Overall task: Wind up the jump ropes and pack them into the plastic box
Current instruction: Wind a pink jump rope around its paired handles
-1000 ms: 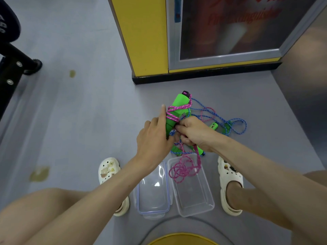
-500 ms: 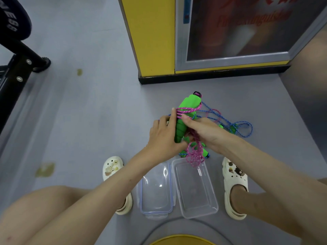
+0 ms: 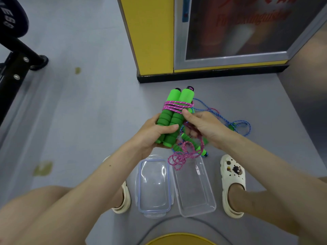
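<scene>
Jump ropes number two: a pink rope, partly wound round its two green foam handles, and a blue rope lying loose on the grey floor. Left hand is clamped on the handles; right hand pinches the pink cord. One clear plastic box and one lid sit between two white clogs. Red lettering on the cabinet door is blurred; "E88" shows on a black weight plate

Two green foam handles bound side by side by pink rope, above an open clear plastic box.
</scene>
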Available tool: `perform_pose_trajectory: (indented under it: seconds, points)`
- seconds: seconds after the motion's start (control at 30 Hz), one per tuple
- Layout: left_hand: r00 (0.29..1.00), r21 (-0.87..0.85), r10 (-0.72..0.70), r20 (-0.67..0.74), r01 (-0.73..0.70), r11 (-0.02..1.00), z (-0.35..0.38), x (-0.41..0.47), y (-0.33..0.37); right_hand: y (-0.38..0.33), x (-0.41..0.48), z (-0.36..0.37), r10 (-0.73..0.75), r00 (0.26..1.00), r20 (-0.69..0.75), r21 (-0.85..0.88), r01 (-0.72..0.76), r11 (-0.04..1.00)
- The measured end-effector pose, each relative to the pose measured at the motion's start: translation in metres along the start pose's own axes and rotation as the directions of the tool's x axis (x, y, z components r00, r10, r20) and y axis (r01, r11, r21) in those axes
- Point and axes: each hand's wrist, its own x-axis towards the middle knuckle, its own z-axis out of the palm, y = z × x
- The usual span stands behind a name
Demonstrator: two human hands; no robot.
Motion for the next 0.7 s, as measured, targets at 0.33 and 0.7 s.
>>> perform_pose_trajectory:
  seconds: [0.33, 0.7]
  points:
    - [0.985, 0.126, 0.098, -0.142, -0.08, 0.989, -0.0054, 0.004, 0.0013, 0.0069, -0.0023, -0.0097, -0.147, 0.989, -0.019, -0.373, 0.13, 0.919]
    - [0.984, 0.125, 0.098, -0.147, -0.079, 0.989, -0.0028, 0.0036, 0.0009, 0.0075, -0.001, -0.0047, -0.313, 0.945, -0.093, -0.547, 0.214, 0.809]
